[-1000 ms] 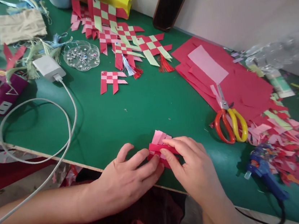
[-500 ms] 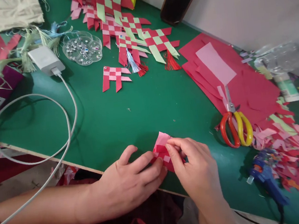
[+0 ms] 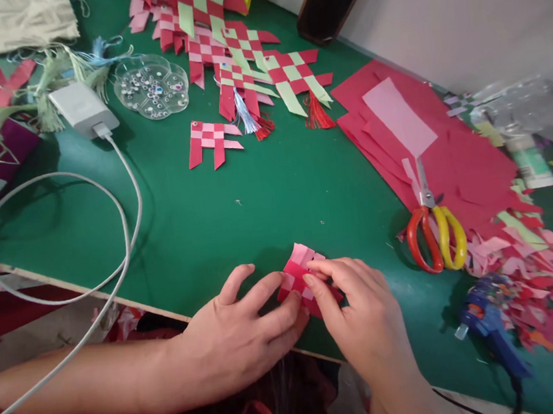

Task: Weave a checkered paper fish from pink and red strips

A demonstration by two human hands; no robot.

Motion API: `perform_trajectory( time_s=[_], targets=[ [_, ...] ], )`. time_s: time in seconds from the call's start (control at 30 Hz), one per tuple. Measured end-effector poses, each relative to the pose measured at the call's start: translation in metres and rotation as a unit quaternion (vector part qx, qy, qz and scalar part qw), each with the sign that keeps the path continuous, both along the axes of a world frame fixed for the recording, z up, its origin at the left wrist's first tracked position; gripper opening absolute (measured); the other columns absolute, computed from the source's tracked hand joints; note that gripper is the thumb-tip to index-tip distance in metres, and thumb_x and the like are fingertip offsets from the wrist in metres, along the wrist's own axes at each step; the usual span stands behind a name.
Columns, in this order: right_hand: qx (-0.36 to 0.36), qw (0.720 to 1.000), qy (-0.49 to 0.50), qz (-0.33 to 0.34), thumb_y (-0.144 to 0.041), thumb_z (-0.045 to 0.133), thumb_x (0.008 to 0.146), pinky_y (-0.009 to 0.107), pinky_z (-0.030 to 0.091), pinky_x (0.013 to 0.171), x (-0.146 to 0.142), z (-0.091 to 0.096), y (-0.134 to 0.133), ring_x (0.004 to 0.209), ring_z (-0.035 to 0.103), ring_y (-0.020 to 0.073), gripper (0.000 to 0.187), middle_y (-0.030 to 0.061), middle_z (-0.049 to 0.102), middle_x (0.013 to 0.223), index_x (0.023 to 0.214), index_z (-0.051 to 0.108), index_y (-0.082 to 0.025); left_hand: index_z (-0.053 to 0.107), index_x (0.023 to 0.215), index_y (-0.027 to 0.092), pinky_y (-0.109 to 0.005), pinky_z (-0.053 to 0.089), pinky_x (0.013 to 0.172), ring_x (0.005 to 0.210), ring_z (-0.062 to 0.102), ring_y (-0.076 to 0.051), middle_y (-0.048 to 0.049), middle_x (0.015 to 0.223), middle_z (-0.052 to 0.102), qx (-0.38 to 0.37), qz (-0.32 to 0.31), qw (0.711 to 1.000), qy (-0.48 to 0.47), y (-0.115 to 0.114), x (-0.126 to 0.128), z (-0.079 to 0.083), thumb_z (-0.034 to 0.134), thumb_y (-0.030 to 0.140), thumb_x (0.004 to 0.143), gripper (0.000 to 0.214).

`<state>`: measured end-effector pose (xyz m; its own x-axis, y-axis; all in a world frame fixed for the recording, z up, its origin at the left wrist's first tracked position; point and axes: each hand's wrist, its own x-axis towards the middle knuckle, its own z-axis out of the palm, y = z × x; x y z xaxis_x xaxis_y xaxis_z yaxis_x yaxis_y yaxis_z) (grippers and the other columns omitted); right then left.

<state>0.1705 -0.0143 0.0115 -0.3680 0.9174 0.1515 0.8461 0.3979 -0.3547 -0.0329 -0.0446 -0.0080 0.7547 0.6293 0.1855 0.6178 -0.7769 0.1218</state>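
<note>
A small woven piece of red and pink paper (image 3: pixel 295 273) lies at the near edge of the green table. My left hand (image 3: pixel 258 327) holds it from the left, fingertips pressed on its checks, with the index finger curved along its side. From the right, my right hand (image 3: pixel 361 297) pinches the paper between thumb and index finger, near its upper right side. My fingers cover part of the weave. Beyond my hands lies a finished woven paper fish (image 3: pixel 212 141) in red and pink.
Scissors (image 3: pixel 433 228) rest by red paper sheets (image 3: pixel 473 163), with paper scraps (image 3: pixel 532 276) and a blue glue gun (image 3: pixel 493 328) nearer me. Farther back are a tray of googly eyes (image 3: pixel 151 88), more woven fish (image 3: pixel 293 74) and a white cable (image 3: pixel 124 219).
A red strip now lies flatter across the woven paper, and more pink shows along its top. My right fingers have shifted slightly left and down; my left hand stays nearly still.
</note>
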Motion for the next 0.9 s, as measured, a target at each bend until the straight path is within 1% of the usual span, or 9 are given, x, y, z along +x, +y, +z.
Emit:
perform_trajectory(
  time_s=[0.13,0.3,0.57,0.8,0.9],
  targets=[
    [-0.002,1.0,0.0,0.007,-0.023,0.055,0.094,0.034,0.041,0.08,0.0011,0.0023,0.0011,0.082,0.062,0.0177,0.011,0.0031,0.071,0.088,0.098,0.065,-0.02,0.056,0.13,0.033,-0.05,0.037,0.098,0.121,0.043,-0.027,0.0001,0.138,0.047,-0.004,-0.001,1.0,-0.003,0.0001,-0.0004,0.0,0.041,0.029,0.101,0.033],
    [-0.001,1.0,-0.007,0.015,-0.024,0.055,0.094,0.034,0.04,0.08,0.0016,0.0067,0.0021,0.08,0.062,0.0173,0.011,0.0023,0.071,0.088,0.096,0.066,-0.02,0.056,0.129,0.033,-0.048,0.038,0.097,0.12,0.044,-0.026,-0.0004,0.137,0.048,-0.001,0.002,1.0,-0.002,0.0,-0.0006,0.0009,0.043,0.03,0.1,0.032],
    [-0.011,1.0,-0.017,0.013,-0.024,0.052,0.096,0.035,0.04,0.081,-0.0012,0.0067,0.0034,0.079,0.062,0.0172,0.013,0.0031,0.072,0.086,0.095,0.065,-0.02,0.057,0.129,0.031,-0.046,0.039,0.097,0.121,0.043,-0.024,-0.0007,0.136,0.049,-0.003,-0.005,1.0,-0.003,0.0013,-0.0015,0.003,0.044,0.028,0.1,0.032],
    [-0.019,0.999,-0.023,0.026,-0.026,0.055,0.095,0.035,0.04,0.079,-0.0004,0.0062,0.0068,0.081,0.062,0.0181,0.012,0.0028,0.072,0.088,0.099,0.065,-0.02,0.056,0.13,0.031,-0.046,0.039,0.097,0.121,0.043,-0.024,-0.0005,0.137,0.049,-0.007,-0.003,1.0,-0.005,0.0014,-0.0006,0.003,0.042,0.027,0.101,0.033],
    [-0.015,0.999,-0.024,0.028,-0.026,0.055,0.095,0.034,0.039,0.08,-0.0005,0.0052,0.007,0.08,0.062,0.0179,0.012,0.0021,0.072,0.086,0.098,0.064,-0.02,0.056,0.13,0.03,-0.045,0.039,0.097,0.121,0.043,-0.023,-0.0013,0.137,0.05,-0.006,-0.005,1.0,-0.006,0.0018,-0.0008,0.0028,0.043,0.028,0.1,0.033]
  ],
)
